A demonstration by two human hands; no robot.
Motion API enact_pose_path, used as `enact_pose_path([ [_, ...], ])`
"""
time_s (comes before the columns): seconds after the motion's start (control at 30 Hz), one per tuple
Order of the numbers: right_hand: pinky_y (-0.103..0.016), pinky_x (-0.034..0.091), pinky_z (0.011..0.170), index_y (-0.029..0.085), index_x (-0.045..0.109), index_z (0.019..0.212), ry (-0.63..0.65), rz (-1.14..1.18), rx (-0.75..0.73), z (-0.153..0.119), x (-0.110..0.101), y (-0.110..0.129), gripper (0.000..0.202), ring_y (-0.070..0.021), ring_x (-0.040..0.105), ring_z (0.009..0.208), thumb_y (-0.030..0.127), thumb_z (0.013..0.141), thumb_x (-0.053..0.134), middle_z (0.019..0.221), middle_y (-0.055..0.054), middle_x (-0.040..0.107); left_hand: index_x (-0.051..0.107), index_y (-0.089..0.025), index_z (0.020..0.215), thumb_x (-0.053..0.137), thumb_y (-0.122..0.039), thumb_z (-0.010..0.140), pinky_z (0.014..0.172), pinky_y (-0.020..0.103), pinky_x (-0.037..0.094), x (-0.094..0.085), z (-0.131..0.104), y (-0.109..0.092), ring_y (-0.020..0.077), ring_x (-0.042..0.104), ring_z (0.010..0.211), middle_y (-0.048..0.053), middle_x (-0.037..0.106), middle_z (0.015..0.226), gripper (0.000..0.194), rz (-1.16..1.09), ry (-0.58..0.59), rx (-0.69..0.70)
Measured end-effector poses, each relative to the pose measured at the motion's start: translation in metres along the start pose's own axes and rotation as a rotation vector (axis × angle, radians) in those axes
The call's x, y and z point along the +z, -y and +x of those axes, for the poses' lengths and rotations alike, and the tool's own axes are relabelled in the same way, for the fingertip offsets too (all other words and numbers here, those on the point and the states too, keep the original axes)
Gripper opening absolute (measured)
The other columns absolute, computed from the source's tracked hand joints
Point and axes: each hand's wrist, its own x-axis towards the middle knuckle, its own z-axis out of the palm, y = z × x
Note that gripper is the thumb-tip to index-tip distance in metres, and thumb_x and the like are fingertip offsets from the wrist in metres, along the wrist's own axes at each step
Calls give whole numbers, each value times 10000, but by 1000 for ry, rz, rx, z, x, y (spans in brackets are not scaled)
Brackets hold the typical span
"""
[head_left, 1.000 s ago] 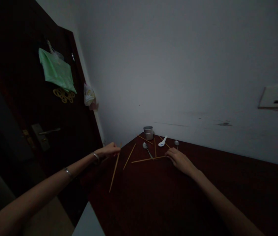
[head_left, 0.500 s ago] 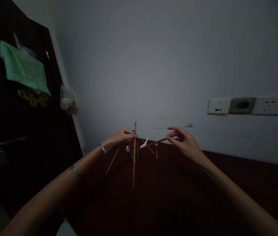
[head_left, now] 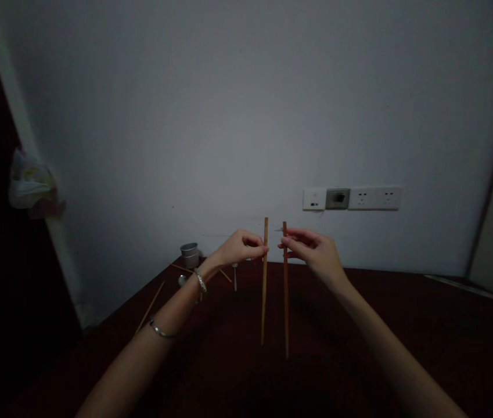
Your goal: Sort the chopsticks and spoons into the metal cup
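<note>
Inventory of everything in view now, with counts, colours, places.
Light-brown chopstick: 1, light brown, in left hand
Red-brown chopstick: 1, reddish brown, in right hand
Loose chopsticks: at least 3, light brown, table's left part
Spoons: at least 2, silvery, table, near left wrist
Cup: 1, silver-grey, table's back-left corner
Table: 1, dark red-brown, below hands
Wall: 1, grey, behind table
Wall plates: one row, white and grey, right of centre
Bag: 1, whitish, hanging left
Door: 1, dark, left edge
Bracelets: 2, silvery, left arm
Left hand, right hand: 1 each, bare, centre
</note>
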Motion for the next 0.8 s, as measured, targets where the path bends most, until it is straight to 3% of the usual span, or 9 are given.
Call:
enact_pose_path([
  [0.2, -316, 527, 639, 144, 659, 815, -45, -46, 1, -3, -18, -7, 352, -186, 643, 701, 361, 547, 731, 733, -53, 669, 561, -117, 539, 567, -349, 734, 493, 185, 331, 35, 12, 15, 65, 444, 496, -23, 506, 508, 304, -74, -66, 61],
  [0.4, -294, 521, 573, 150, 650, 807, -7, -6, 125, -1, -35, -24, 369, -179, 631, 675, 365, 521, 744, 711, -42, 660, 580, -121, 560, 573, -337, 739, 510, 187, 344, 62, 15, 26, 66, 455, 515, -20, 527, 535, 280, -148, -10, 41],
  [0.63, -242, 514, 527, 146, 613, 761, 103, 71, 255, 1, -34, -30, 338, -116, 595, 584, 309, 505, 762, 666, 0, 629, 589, -119, 616, 582, -365, 742, 480, 191, 374, 72, 14, 43, 72, 484, 478, -16, 539, 526, 276, -297, 23, -107],
  [0.8, -238, 525, 529, 143, 586, 764, 118, 76, 330, 0, -33, -33, 349, -111, 602, 588, 301, 508, 762, 669, 7, 621, 599, -112, 619, 586, -388, 742, 481, 197, 390, 73, 13, 48, 75, 499, 466, -6, 548, 518, 303, -310, 31, -120],
])
